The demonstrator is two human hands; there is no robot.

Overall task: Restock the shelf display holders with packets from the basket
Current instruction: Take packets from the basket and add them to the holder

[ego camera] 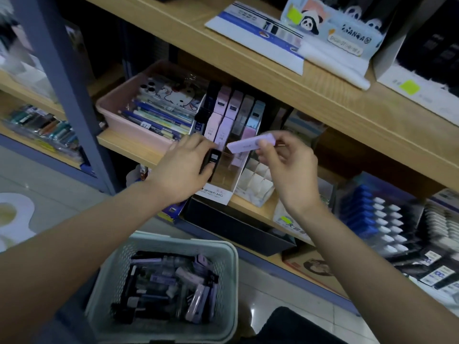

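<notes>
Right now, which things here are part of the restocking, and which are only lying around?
Part of the job:
- basket of packets on the floor
- display holder on the shelf
- black packet in the left hand
- lilac packet in the right hand

Lying about:
- pink tray of pens
- panda box on the upper shelf
- white divider box

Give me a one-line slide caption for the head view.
Left hand seats a black packet in the holder; right hand holds a lilac packet above the basket.
</notes>
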